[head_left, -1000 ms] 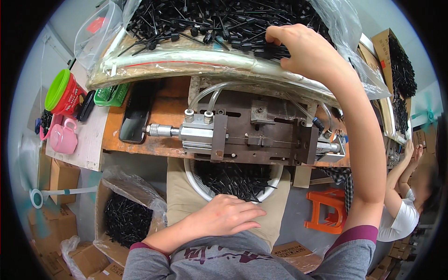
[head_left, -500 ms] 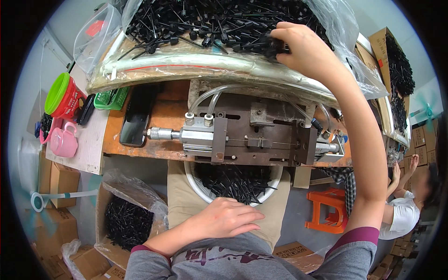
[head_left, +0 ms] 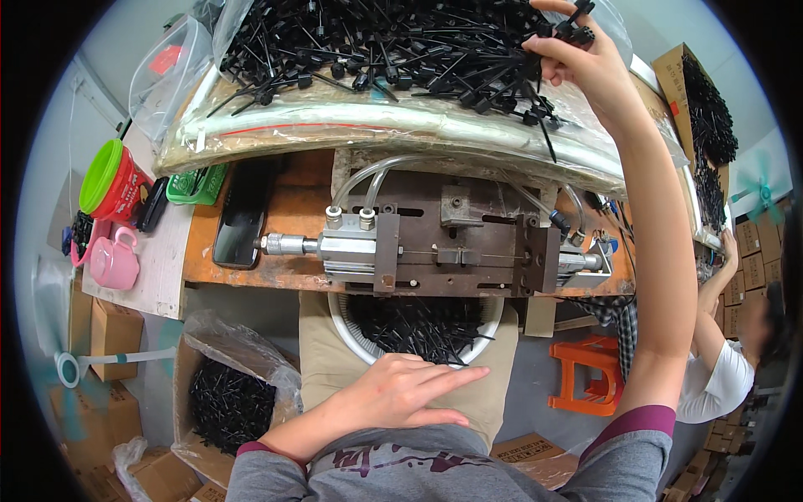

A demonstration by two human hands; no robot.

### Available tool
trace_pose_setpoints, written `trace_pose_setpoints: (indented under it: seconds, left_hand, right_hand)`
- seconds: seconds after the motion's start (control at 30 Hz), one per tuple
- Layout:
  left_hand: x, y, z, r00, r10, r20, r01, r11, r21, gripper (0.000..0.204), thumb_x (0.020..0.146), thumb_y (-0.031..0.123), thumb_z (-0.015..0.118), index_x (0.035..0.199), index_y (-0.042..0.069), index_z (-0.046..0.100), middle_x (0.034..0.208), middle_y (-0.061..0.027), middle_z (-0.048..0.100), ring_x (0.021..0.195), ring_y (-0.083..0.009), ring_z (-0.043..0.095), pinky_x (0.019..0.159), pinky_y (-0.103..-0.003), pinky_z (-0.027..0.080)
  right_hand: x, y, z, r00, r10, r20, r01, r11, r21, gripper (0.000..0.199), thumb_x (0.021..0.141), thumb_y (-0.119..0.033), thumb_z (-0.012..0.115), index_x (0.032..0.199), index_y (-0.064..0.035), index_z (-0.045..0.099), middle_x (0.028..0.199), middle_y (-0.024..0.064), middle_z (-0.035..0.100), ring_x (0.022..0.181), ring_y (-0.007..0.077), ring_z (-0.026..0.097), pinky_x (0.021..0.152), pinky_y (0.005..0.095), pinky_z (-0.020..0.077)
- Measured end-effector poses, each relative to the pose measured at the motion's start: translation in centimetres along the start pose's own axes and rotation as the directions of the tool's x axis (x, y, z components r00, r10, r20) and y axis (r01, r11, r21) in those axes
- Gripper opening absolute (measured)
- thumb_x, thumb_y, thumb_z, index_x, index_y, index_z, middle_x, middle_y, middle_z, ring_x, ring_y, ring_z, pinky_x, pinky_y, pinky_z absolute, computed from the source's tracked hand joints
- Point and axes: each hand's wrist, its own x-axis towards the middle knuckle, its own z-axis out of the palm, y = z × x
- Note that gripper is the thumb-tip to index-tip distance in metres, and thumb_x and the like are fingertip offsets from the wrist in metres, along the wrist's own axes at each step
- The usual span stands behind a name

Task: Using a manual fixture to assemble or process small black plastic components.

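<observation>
My right hand (head_left: pixel 598 71) is raised at the far right of a heap of black plastic parts (head_left: pixel 360 46), each with a knobbed head and a thin stem. Its fingers close around several black stemmed plastic parts (head_left: pixel 572 30), their heads sticking out above. Low in front of my body rests my left hand (head_left: pixel 400 391), holding nothing, with its fingers stretched out. Just beyond it, a white basket (head_left: pixel 341 335) with more such parts sits between my legs. A metal clamping fixture (head_left: pixel 351 255) with air cylinders and clear hoses is mounted on the bench between heap and basket.
On the bench's left lie a dark phone (head_left: pixel 241 222), a green basket (head_left: pixel 197 186), a red tub (head_left: pixel 117 180) and a pink cup (head_left: pixel 115 259). A lined carton of black parts (head_left: pixel 230 402) stands lower left. An orange stool (head_left: pixel 585 376) and another person (head_left: pixel 719 381) are at right.
My right hand has moved up and to the right, with parts in its fingers. Beneath it, loose parts now spread toward the ledge. My left fingers have spread slightly.
</observation>
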Motion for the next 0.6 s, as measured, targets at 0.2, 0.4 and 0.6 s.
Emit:
trace_pose_setpoints:
  seconds: [0.2, 0.4, 0.6]
  left_hand:
    - [0.1, 0.0, -0.7, 0.999, 0.014, 0.033, -0.015, 0.999, 0.035, 0.064, 0.086, 0.042, 0.074, 0.137, 0.006, 0.060, 0.094, -0.0083, 0.073, 0.070, -0.0177, 0.068, 0.060, -0.029, 0.053]
    - [2.7, 0.0, -2.0, 0.969, 0.100, -0.226, -0.065, 0.986, 0.153, 0.053, 0.082, 0.022, 0.080, 0.127, 0.000, 0.064, 0.111, -0.0126, 0.072, 0.082, -0.0221, 0.071, 0.069, -0.030, 0.056]
    - [5.9, 1.0, -4.7, 0.783, -0.248, -0.570, 0.075, 0.948, -0.308, 0.071, 0.077, 0.001, 0.083, 0.141, -0.002, 0.051, 0.135, -0.0180, 0.058, 0.109, -0.0222, 0.067, 0.085, -0.031, 0.061]
  right_hand:
    - [1.4, 1.2, -2.3, 0.995, -0.001, -0.102, 0.028, 0.966, 0.257, 0.019, 0.095, -0.012, 0.067, 0.110, 0.0000, 0.067, 0.092, 0.0076, 0.069, 0.073, 0.0089, 0.060, 0.069, 0.0226, 0.0503]
    - [-0.4, 1.2, -4.3, 0.995, -0.010, -0.102, 0.050, 0.918, 0.393, 0.026, 0.096, -0.015, 0.068, 0.113, 0.0048, 0.067, 0.098, 0.0088, 0.070, 0.074, 0.0066, 0.057, 0.074, 0.0201, 0.0486]
    - [-11.0, -2.8, 3.5, 0.998, 0.053, 0.038, -0.065, 0.729, 0.682, 0.016, 0.098, -0.013, 0.061, 0.107, 0.0007, 0.063, 0.098, 0.0135, 0.071, 0.064, 0.0089, 0.062, 0.059, 0.0208, 0.0500]
